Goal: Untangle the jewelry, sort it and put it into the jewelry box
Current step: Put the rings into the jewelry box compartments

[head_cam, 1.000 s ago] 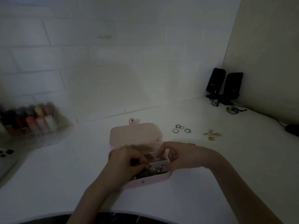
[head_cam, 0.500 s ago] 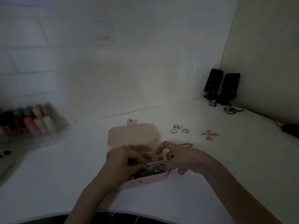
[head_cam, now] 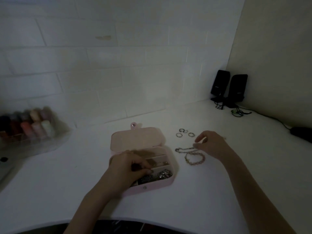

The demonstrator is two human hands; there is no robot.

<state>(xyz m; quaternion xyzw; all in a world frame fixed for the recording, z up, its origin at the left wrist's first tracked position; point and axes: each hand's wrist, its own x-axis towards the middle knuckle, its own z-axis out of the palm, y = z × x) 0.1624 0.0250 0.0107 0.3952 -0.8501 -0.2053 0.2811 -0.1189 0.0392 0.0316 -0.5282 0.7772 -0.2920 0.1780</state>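
The pink jewelry box (head_cam: pixel 158 184) lies open on the white desk with its lid (head_cam: pixel 136 139) flat behind it. Shiny tangled jewelry (head_cam: pixel 160 175) fills its front compartment. My left hand (head_cam: pixel 128 168) rests in the box, fingers curled over the left compartments; what it holds is hidden. Right of the box, a silver chain (head_cam: pixel 183 149) and a beaded bracelet (head_cam: pixel 195 159) lie on the desk. My right hand (head_cam: pixel 211 146) hovers at the chain's right end, fingertips touching it. Several rings (head_cam: pixel 184 133) lie behind.
A clear organizer of nail polish bottles (head_cam: pixel 32 127) stands at the left. Two black speakers (head_cam: pixel 229 88) with cables sit in the back right corner. A dark object (head_cam: pixel 302 134) lies at the right edge. The desk's front edge curves near my body.
My right hand left the box and moved right to the chain on the desk. The chain and bracelet are now uncovered. My left hand stayed in the box.
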